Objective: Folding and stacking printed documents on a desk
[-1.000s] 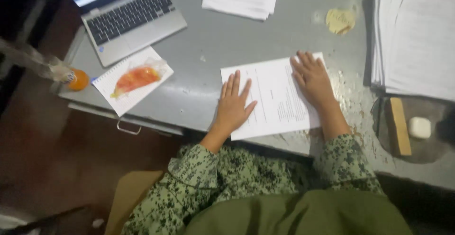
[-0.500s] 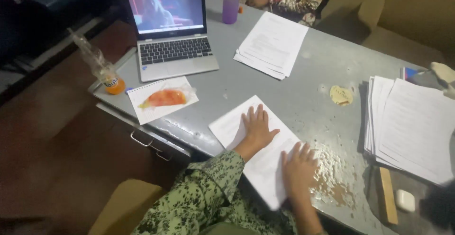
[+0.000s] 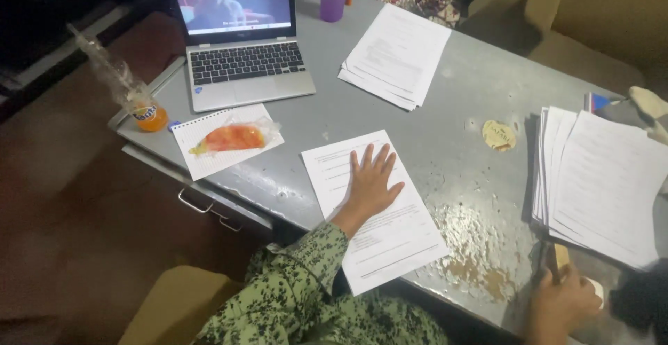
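L hand [image 3: 371,181] lies flat, fingers spread, on a printed sheet [image 3: 376,209] at the desk's [image 3: 445,94] near edge (sheet overhangs it a bit). R hand [image 3: 560,302] at near-right corner, fingers curled round a wooden block [image 3: 557,256] under the big paper stack [image 3: 602,181].

White printed sheet [image 3: 379,213] lies flat, slightly askew, overhanging the grey desk's near edge.

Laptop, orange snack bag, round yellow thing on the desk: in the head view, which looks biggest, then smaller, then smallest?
1. Laptop, clearly largest.
2. Orange snack bag.
3. Round yellow thing, smallest.
All lie at similar distances, so the order seems safe.
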